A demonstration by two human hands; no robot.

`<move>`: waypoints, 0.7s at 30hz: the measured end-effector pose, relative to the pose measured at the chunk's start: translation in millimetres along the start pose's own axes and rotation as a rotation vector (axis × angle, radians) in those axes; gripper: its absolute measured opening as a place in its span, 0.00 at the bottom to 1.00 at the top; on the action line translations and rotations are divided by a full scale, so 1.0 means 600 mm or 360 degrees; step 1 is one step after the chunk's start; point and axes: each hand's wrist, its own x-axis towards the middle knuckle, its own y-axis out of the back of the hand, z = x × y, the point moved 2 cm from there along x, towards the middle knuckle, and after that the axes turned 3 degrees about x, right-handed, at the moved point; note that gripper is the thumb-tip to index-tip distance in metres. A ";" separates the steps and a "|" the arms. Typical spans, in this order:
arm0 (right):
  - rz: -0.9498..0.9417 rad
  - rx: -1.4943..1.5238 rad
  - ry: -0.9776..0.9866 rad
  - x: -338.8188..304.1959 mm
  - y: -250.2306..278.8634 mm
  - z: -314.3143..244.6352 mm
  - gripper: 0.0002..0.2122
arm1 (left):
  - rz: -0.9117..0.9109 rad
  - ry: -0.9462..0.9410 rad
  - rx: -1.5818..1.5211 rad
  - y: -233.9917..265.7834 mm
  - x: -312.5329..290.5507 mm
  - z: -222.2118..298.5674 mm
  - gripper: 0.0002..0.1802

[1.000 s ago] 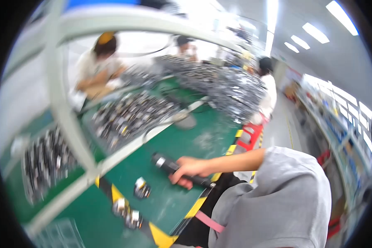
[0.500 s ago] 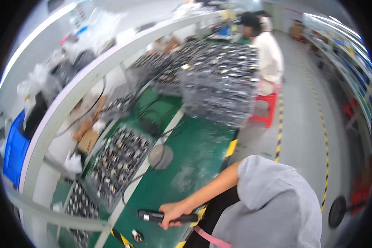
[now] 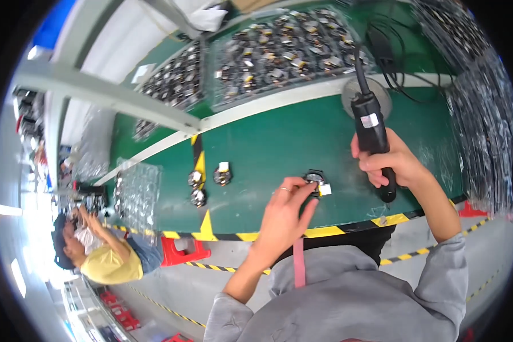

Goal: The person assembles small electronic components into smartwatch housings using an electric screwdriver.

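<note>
My left hand (image 3: pixel 285 215) has its fingertips and thumb closed on a small round electronic assembly (image 3: pixel 315 178) that lies on the green bench mat (image 3: pixel 256 154). A white-and-yellow tab sticks out from its right side. In my right hand (image 3: pixel 400 161) is a black electric screwdriver (image 3: pixel 372 122), the fingers wrapped round its body. It is held over the mat with its cable end away from me and its narrow end toward me. Left of my left hand lies another round assembly (image 3: pixel 223 174), apart from the hand. Beside it, two more (image 3: pixel 197 187) sit on the striped tape.
Trays packed with similar parts (image 3: pixel 282 51) lie beyond the white rail (image 3: pixel 262 98). Stacked clear trays (image 3: pixel 484 125) rise at the right. A round grey disc (image 3: pixel 376 97) and black cables (image 3: pixel 402 62) lie behind the screwdriver. A co-worker (image 3: pixel 111 256) sits at left.
The view has swung round to the bench in front of me. My left hand now shows, at an assembly. The screwdriver stays in my right hand, which is now over the mat.
</note>
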 end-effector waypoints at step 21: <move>0.0489 -0.0386 0.1755 0.034 0.050 -0.059 0.11 | -0.0089 -0.0875 0.0180 -0.033 0.125 -0.080 0.26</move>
